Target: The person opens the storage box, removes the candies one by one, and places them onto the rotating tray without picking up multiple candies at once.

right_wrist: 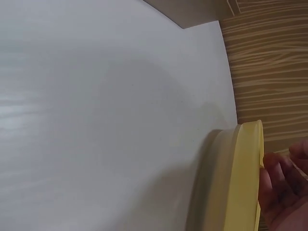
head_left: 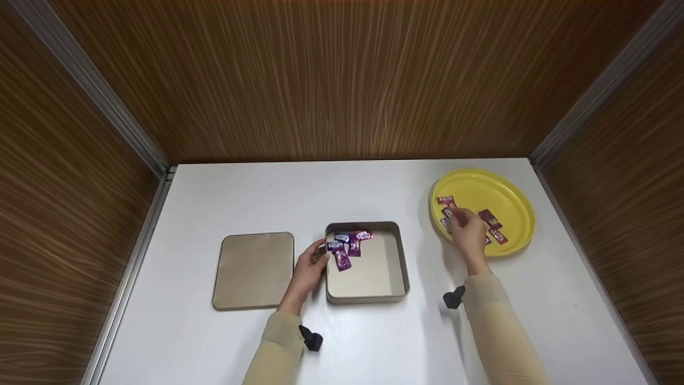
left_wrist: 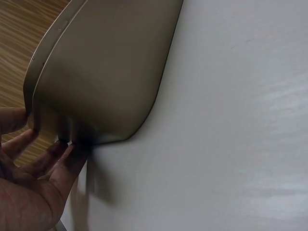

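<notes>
A square tin box (head_left: 368, 300) holds several small wrapped candies (head_left: 342, 259) in purple, blue and pink along its left part. My left hand (head_left: 309, 271) is at the box's left side, its fingertips touching the outer wall (left_wrist: 106, 72). Over the yellow plate (head_left: 515, 200), my right hand (head_left: 470, 235) reaches down among several red and dark wrapped candies (head_left: 490, 218). Its fingers bend toward the candies on the left. In the right wrist view the plate's rim (right_wrist: 245, 178) hides the fingertips, so whether they pinch a candy cannot be seen.
A flat square tin lid (head_left: 255, 271) lies on the white table (head_left: 256, 198), left of my left hand. Wood-grain panels (head_left: 347, 80) close in the back and both sides. Bare table separates the box from the plate.
</notes>
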The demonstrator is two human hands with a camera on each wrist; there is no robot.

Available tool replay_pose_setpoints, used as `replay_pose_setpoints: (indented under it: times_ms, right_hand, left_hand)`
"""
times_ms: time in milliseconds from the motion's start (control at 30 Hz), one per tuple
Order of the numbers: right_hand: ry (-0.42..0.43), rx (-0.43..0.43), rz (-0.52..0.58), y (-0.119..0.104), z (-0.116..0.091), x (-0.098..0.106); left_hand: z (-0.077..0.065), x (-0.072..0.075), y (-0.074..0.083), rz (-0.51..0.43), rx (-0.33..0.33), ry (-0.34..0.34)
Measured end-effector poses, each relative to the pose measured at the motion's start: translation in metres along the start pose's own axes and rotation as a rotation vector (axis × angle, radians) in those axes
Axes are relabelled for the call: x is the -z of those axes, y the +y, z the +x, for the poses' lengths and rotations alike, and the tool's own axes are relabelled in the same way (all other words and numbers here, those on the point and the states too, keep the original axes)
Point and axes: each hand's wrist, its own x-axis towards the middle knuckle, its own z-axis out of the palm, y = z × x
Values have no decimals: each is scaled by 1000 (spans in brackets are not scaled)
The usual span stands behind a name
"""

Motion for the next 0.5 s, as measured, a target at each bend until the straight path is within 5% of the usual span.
replay_pose_setpoints:
  times_ms: [267, 500]
  right_hand:
    - [-32, 204, -11, -14, -18, -11]
    - [-180, 388, -129, -37, -42, -28]
  left_hand:
    - [-20, 1, 36, 20, -5, -11]
    - [-11, 2, 20, 21, 0, -10]
